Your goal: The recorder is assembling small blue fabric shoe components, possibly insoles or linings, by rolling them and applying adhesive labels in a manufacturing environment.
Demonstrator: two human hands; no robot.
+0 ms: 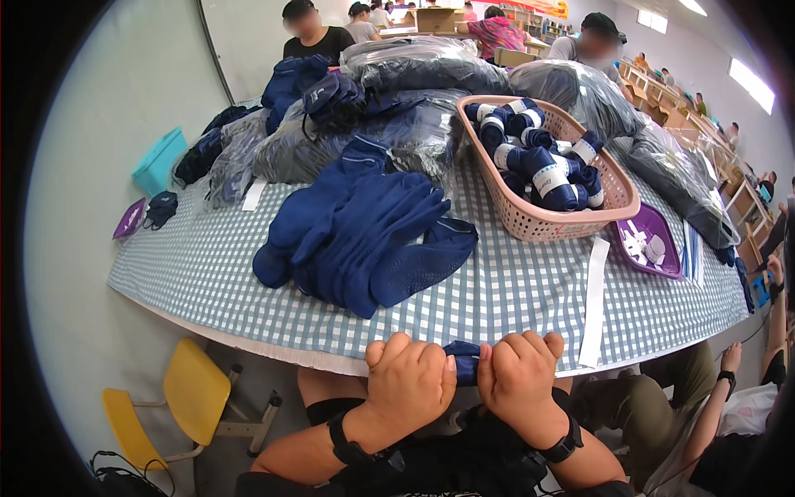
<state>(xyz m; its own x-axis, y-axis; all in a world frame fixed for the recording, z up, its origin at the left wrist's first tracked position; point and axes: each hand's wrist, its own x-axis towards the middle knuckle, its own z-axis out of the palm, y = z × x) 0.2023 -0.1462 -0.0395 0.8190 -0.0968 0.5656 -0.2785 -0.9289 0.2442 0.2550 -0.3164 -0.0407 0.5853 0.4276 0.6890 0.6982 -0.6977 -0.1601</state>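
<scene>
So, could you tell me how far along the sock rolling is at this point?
Done: the pink basket already holds a good number of rolled navy socks with white bands. In hand: the left hand and right hand are both closed on a rolled navy sock at the table edge. Left: a loose pile of navy socks on the checked cloth, plus bagged bundles behind it.

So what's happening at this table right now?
A person sits at the table's near edge, left hand and right hand both fisted around a rolled navy sock held between them. Loose navy socks lie piled on the checked tablecloth ahead. A pink basket to the right holds rolled, paper-banded socks. Bagged bundles are stacked behind.
</scene>
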